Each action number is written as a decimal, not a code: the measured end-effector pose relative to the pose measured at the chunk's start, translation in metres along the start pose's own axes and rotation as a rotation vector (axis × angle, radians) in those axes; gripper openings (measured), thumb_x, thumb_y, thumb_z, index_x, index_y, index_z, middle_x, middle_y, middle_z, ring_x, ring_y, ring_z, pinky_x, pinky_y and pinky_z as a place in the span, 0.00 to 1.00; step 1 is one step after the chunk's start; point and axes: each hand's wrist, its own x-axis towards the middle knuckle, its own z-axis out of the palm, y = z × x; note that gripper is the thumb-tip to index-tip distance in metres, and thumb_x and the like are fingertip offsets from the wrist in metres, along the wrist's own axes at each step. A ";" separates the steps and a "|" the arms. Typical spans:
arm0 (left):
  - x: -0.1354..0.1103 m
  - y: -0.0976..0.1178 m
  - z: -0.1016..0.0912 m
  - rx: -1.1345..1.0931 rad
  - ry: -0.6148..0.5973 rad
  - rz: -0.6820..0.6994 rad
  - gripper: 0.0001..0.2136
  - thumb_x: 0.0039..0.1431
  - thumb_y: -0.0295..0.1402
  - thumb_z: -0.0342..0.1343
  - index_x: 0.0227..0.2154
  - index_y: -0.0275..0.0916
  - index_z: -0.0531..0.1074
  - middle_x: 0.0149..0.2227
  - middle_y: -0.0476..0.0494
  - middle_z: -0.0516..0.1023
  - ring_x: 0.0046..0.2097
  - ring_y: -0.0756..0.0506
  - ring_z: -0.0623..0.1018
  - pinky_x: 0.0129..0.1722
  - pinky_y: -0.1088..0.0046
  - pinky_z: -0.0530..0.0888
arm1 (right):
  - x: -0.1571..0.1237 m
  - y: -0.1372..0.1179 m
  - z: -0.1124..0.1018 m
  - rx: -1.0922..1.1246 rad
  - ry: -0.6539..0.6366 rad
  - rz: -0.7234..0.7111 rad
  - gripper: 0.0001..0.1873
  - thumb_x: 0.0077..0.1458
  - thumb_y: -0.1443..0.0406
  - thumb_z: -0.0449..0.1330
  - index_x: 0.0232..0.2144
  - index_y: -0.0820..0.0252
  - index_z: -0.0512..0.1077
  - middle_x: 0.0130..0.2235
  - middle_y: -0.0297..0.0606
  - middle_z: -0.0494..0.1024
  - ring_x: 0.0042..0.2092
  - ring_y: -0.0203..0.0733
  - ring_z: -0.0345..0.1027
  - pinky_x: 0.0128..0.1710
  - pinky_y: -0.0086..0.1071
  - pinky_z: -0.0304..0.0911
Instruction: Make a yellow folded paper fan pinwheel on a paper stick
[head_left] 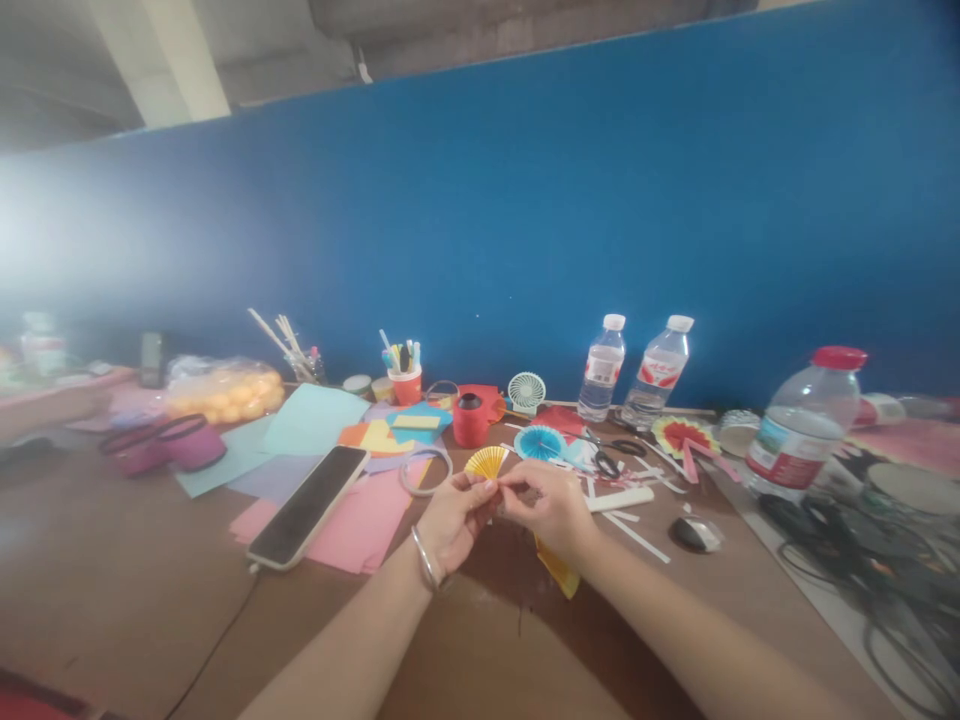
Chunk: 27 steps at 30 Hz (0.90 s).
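A small yellow pleated paper fan (486, 461) is pinched at its base in my left hand (455, 517), which wears a silver bangle. My right hand (551, 505) meets it from the right, thumb and finger pressed together at the fan's lower edge; whatever lies between those fingertips is too small to name. Beneath my right wrist lies another folded yellow paper piece (557, 570). Just beyond the hands are a blue paper rosette (540, 443), a red cylinder with a dark top (470, 421) and a roll of tape (426, 472).
A phone (309, 507) rests on coloured paper sheets (360, 520) at left. Black scissors (604, 458), white paper strips (637, 537) and a red-yellow rosette (684, 440) lie right. Water bottles (602, 370) stand behind; a large bottle (802, 430) and cables are far right. Another person's arm (45, 412) shows far left.
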 end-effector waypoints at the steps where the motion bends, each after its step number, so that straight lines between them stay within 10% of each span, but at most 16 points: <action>1: 0.000 0.000 0.001 -0.001 0.003 -0.002 0.07 0.38 0.21 0.61 0.22 0.31 0.68 0.22 0.49 0.72 0.26 0.55 0.72 0.29 0.82 0.70 | 0.000 -0.001 0.001 -0.015 0.014 -0.010 0.06 0.45 0.70 0.54 0.25 0.59 0.71 0.26 0.36 0.73 0.28 0.36 0.66 0.29 0.29 0.62; 18: 0.003 -0.004 0.000 -0.023 0.019 0.016 0.08 0.38 0.21 0.61 0.23 0.32 0.68 0.24 0.48 0.72 0.28 0.54 0.73 0.31 0.81 0.71 | -0.003 0.004 0.002 -0.122 0.050 -0.123 0.06 0.46 0.72 0.53 0.25 0.60 0.69 0.26 0.36 0.72 0.31 0.37 0.64 0.32 0.30 0.61; 27: 0.002 -0.004 0.001 0.025 -0.041 0.036 0.08 0.39 0.22 0.61 0.24 0.31 0.68 0.25 0.48 0.72 0.29 0.53 0.73 0.32 0.80 0.70 | -0.003 -0.002 0.005 -0.051 0.026 0.137 0.04 0.42 0.72 0.53 0.22 0.60 0.66 0.25 0.33 0.71 0.28 0.35 0.63 0.29 0.28 0.59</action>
